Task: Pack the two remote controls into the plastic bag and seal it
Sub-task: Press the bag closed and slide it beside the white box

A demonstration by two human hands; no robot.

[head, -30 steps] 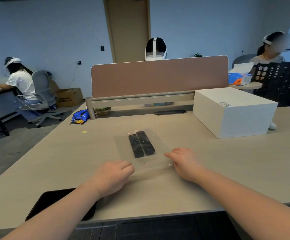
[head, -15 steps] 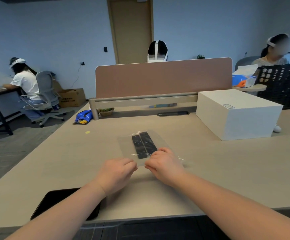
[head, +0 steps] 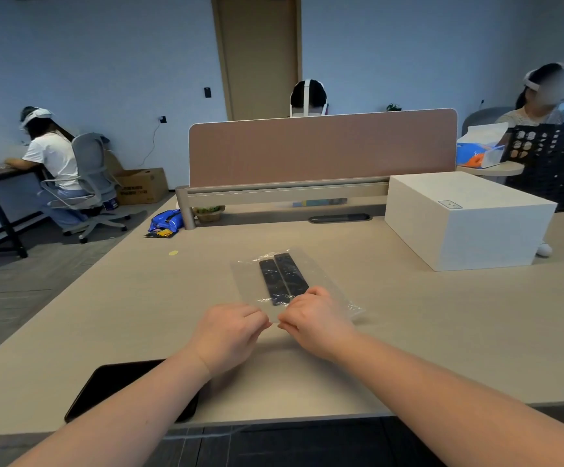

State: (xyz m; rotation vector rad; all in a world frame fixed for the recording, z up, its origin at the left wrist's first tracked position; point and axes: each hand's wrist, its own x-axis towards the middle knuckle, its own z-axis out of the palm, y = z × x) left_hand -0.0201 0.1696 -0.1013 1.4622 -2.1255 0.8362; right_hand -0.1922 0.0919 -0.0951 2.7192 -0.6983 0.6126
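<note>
Two black remote controls (head: 282,278) lie side by side inside a clear plastic bag (head: 321,281) flat on the beige table (head: 442,325). The bag's near edge runs under my fingers. My left hand (head: 231,333) and my right hand (head: 314,320) sit close together at the middle of that near edge, fingers curled and pinching the plastic, fingertips almost touching. My right hand covers the near ends of the remotes.
A white box (head: 465,219) stands at the right rear of the table. A black phone (head: 122,389) lies near the front edge under my left forearm. A pink divider screen (head: 321,148) closes the far side. Other people sit at desks beyond.
My right hand slid left along the bag's near edge from its right corner to meet my left hand at the middle. The bag and remotes stay in place.
</note>
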